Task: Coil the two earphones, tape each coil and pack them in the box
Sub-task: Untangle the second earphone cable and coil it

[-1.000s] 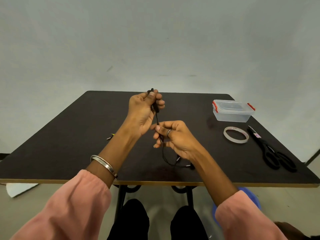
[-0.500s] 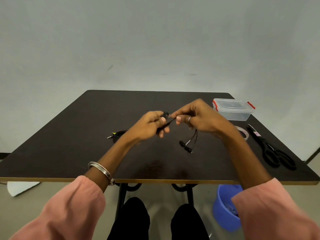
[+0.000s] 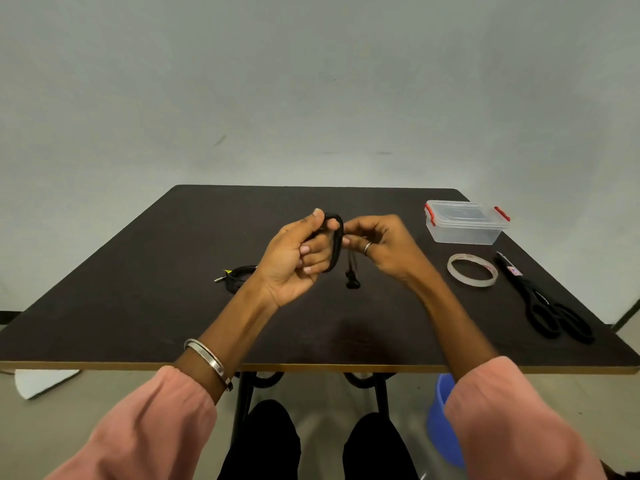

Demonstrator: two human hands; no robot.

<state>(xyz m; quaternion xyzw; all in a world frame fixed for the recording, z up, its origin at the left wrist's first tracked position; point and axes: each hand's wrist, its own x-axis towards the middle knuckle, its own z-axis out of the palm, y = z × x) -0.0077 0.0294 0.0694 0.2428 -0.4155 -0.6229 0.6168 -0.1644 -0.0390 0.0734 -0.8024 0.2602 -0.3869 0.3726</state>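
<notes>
Nearest the viewer: two pink sleeves (image 3: 145, 424) and dark trouser knees under the desk edge; a blue bucket (image 3: 441, 420) stands on the floor beneath the right forearm, and a white scrap of paper (image 3: 41, 381) lies on the floor at left. A silver bangle (image 3: 207, 358) sits on the left wrist. Dark desk (image 3: 121, 306), wood-trimmed front edge, black metal legs below. Above the middle of the desk, both hands are raised off the surface. Left hand (image 3: 296, 261): fingers curled, thumb up, gripping a black earphone coil (image 3: 336, 244) looped round the fingers. Right hand (image 3: 381, 247): fingertips drawn together, pinching the same cable just beside the coil; a ring shows on one finger. The free end of the cable hangs down between the hands, with the earbuds (image 3: 352, 282) dangling clear of the desk. Left of the left wrist, a second earphone (image 3: 237, 275) lies on the desk, bundled, its jack plug pointing left; partly hidden by the wrist. On the right side, black scissors (image 3: 550, 310) lie near the edge, blades pointing away. Just left of them, a roll of clear tape (image 3: 472, 270) lies flat. Farther back, near the right rear corner, a clear plastic box (image 3: 464, 223) with red clips, lid on. Plain pale wall (image 3: 311, 81) behind.
</notes>
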